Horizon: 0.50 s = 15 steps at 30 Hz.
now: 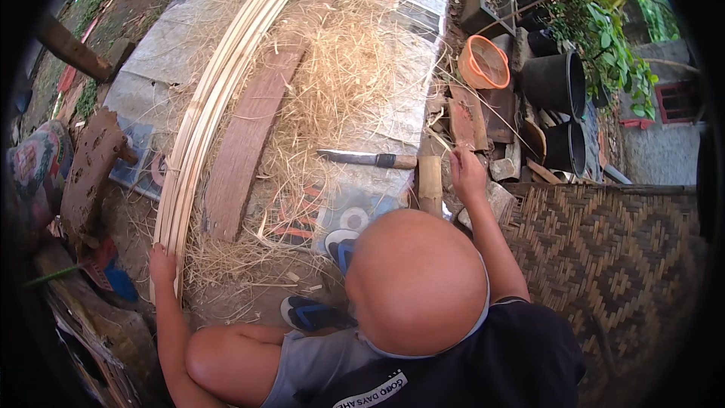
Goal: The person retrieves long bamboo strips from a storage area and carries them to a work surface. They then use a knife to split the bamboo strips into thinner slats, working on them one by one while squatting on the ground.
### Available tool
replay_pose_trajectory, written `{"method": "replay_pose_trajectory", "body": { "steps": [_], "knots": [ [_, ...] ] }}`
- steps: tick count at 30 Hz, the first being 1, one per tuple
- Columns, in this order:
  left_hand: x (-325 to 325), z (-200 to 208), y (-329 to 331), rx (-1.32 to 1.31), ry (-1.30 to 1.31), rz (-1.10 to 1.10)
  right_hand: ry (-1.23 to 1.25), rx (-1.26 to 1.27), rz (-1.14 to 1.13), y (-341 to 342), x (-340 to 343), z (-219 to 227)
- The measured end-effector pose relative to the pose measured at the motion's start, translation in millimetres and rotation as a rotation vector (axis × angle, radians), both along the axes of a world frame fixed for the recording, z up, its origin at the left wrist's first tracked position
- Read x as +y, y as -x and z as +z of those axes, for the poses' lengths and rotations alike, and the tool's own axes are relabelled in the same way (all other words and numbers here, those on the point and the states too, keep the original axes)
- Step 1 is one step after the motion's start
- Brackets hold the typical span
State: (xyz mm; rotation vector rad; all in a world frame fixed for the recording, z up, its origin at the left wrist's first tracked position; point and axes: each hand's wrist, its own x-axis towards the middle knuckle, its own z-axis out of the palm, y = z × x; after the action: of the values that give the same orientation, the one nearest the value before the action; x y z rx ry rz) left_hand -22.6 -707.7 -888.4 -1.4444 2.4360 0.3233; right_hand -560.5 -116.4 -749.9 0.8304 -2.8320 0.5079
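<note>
Closed around the near end of a bundle of pale wooden strips [202,132], the left hand [162,264] seems to be steadying them there, since their length runs far off along the left side of the surface, a printed sheet [143,79] spread on the ground. Fingers of the right hand [468,172] look pinched on a thin sliver [440,139], just outside the sheet's right edge; the finger detail is too small to be sure.

From where I stand, the reddish-brown plank [245,143] lies lengthwise just right of the bundle, its near end towards the sheet's near edge, perhaps as a working base. Curly shavings [336,79] are heaped over and beside it; the sheet probably serves to catch them. A knife [370,158] lies crosswise, blade towards the plank and handle reaching the right edge beside a bamboo piece [430,185], which I'd guess puts it handy for the right hand.

As for writing, a slanting pale band on the dark shirt [498,355] bears block lettering. Orange and dark shapes and a pale ring are printed near the sheet's near edge, half buried in shavings. I make out no label on the knife or the orange bucket [485,62] beyond the right edge.
</note>
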Motion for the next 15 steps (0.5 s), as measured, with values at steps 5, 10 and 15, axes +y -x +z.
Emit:
{"method": "replay_pose_trajectory", "body": {
  "steps": [5,10,15],
  "knots": [
    [-1.5,-10.3,-8.2,-0.039,-0.076,0.052,-0.200,0.062,-0.160,-46.1,82.0,-10.4],
    [11.1,11.3,-4.5,0.013,-0.072,0.035,-0.276,-0.064,-0.193,-117.7,156.7,-22.1],
    [-2.5,12.7,-32.6,0.071,0.008,0.042,-0.481,-0.245,-0.148,-188.5,209.1,-33.2]
  ]
}}
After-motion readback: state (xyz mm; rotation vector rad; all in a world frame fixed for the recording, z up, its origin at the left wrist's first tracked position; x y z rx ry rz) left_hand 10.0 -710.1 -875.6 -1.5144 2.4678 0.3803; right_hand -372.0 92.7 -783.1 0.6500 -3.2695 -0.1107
